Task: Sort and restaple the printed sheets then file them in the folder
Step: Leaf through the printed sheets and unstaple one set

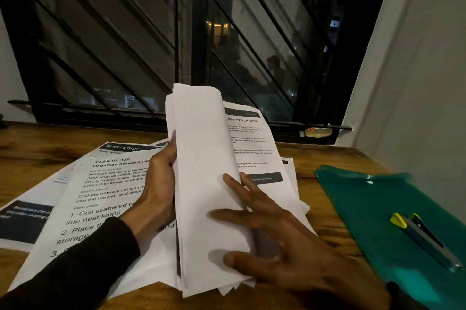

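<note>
A thick bundle of printed sheets [204, 171] stands folded back at the middle of the wooden desk, blank sides facing me. My left hand [158, 183] grips its left edge, fingers curled behind the pages. My right hand [272, 234] lies spread on the bundle's lower right part, fingers between some turned pages. A page headed "Organization" [254, 143] shows behind the fold. Loose printed sheets [100, 196], one reading "Organize network cables", lie flat under and left of the bundle. A green plastic folder [378, 208] lies at the right with a grey and yellow stapler [426, 241] on it.
The wooden desk [37, 148] runs up to a dark window with black bars [176, 44]. A small bottle [316, 132] lies on the sill at the right. A pale wall [416, 82] closes off the right side.
</note>
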A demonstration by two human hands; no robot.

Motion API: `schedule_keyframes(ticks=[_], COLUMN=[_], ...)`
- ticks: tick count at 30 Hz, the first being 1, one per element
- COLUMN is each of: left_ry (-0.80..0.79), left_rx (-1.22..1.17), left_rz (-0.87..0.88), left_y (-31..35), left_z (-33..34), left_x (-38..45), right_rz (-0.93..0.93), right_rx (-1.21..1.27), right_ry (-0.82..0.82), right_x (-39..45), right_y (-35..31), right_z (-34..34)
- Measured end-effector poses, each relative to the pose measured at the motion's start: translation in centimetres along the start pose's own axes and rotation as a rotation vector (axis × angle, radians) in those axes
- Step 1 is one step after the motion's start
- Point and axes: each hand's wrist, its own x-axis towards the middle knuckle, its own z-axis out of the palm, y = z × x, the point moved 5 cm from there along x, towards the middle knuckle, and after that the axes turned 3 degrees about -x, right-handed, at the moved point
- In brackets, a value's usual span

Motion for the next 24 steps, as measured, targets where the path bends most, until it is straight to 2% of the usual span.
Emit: schedule_keyframes(ticks=[4,6,9,12,15,20,24], left_ry=[-0.049,-0.043,-0.012,-0.013,-0.023,-0.035,-0.019], left_rx=[-0.071,-0.023,0.007,-0.023,-0.039,-0.021,-0.014], left_rz=[-0.021,-0.029,-0.014,-0.021,-0.033,-0.029,-0.021], left_y=[0.4,0.3,0.2,0.0,-0.1,0.0,0.1], left_z=[0.4,0.6,0.5,0.4,0.5,0.6,0.6], left_x=[-0.4,-0.5,-0.2,0.0,0.1,-0.2,-0.2], right_rz=[-0.033,-0.056,-0.002,0.212,0.434,0.488,0.544], right_rx=[-0.118,-0.134,-0.103,-0.170,0.126,0.642,0.743], right_ry=[-0.037,0.026,0.359,0.727,0.796,0.881,0.883], right_x=[0.1,0.1,0.1,-0.9,-1.6,-1.9,-2.0], right_y=[0.0,0.3,1.8,4.3,7.1,9.2,9.6], right_z=[0.3,-0.1,-1.9,-4.2,-5.2,-5.3,-5.1])
